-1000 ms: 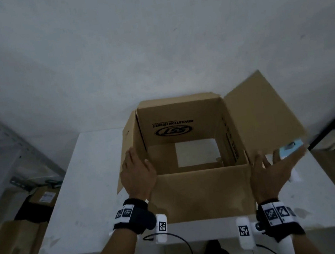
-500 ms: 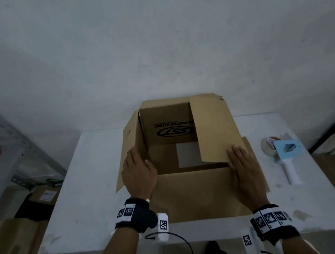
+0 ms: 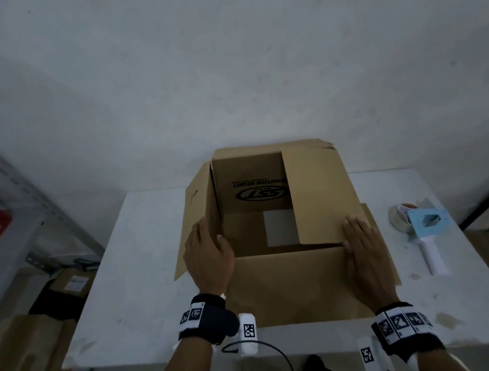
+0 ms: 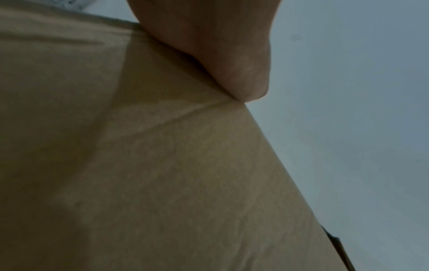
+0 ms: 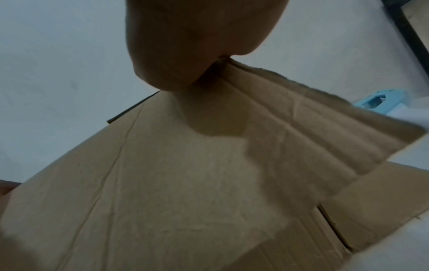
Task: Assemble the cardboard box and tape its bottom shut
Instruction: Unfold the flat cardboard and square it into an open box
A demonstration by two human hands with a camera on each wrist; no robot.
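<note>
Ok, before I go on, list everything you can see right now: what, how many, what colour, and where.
cardboard box: one, brown, centre of the table, open end up, black logo on its inner far wall
right flap: one, brown, folded in over the opening
left flap: one, brown, standing out at the left
table: one, white, against a pale wall
tape dispenser: one, light blue with a white handle, on the table right of the box, loaded with a tape roll
metal shelving: one, grey, far left; brown cartons below it
wrist cameras: two, white, on black bands with markers
left hand: at the box's near left corner, thumb on the rim
right hand: flat, fingers straight, on the near right corner, fingertips on the folded flap
</note>
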